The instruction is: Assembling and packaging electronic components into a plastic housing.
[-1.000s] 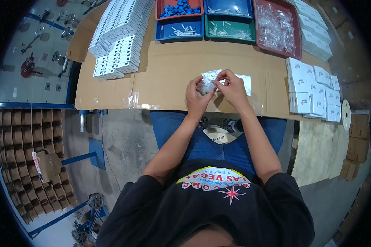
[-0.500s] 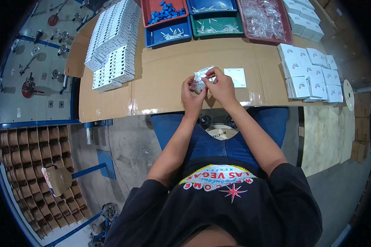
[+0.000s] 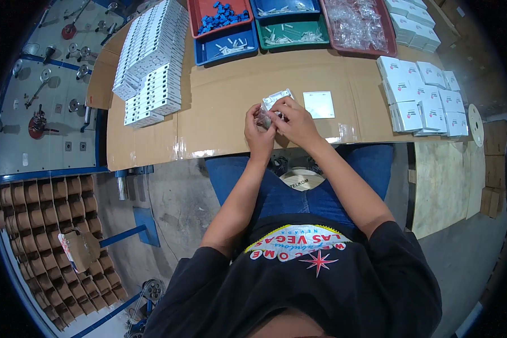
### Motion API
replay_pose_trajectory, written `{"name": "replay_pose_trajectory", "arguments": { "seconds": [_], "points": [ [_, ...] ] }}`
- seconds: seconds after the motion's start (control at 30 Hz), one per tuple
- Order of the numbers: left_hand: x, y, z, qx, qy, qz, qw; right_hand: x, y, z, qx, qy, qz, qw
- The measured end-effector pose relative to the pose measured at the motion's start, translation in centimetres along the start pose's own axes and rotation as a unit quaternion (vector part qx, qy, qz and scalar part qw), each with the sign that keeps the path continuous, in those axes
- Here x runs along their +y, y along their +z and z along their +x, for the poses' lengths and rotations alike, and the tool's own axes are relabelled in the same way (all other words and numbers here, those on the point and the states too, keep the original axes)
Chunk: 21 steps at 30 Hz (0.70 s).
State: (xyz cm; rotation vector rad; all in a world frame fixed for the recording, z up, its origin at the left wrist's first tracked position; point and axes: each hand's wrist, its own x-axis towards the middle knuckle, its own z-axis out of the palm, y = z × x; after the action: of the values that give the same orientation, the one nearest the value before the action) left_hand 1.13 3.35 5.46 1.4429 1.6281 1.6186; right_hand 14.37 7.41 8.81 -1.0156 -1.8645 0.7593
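Note:
Over the near part of the cardboard-covered table, my two hands meet around a small white plastic box. Its inner side appears to face up, with moulded details showing. My left hand is closed round its left side, along with a crinkled clear plastic bag. Fingers bent, my right hand pinches at the bag and the near edge of the box; its fingertips partly hide what they grip. A flat white square cover lies on the cardboard just right of my right hand.
Stacked white boxes rise at the left. Trays along the back hold blue parts, thin white pieces and clear bags. More white boxes are piled at right. The table's front edge runs just above my lap.
My right hand has shifted slightly down and in toward my left. More of the white box's inner side shows, and the clear bag sits lower between my hands.

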Motion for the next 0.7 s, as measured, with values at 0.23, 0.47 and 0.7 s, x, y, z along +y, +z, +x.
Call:
{"name": "replay_pose_trajectory", "arguments": {
  "seconds": [0.23, 0.47, 0.7],
  "points": [
    [-0.5, -0.2, -0.1, -0.001, -0.03, -0.006, 1.0, 0.1, -0.7, 0.0, -0.067, 0.037, 0.014, 0.997],
    [0.2, -0.2, -0.1, -0.014, -0.022, 0.008, 1.0, 1.1, -0.8, 0.3, -0.094, 0.091, 0.078, 0.988],
    [0.2, -0.4, 0.1, -0.056, -0.041, -0.019, 0.997, 1.9, -2.5, 0.8, -0.083, 0.211, 0.211, 0.951]
  ]
}}
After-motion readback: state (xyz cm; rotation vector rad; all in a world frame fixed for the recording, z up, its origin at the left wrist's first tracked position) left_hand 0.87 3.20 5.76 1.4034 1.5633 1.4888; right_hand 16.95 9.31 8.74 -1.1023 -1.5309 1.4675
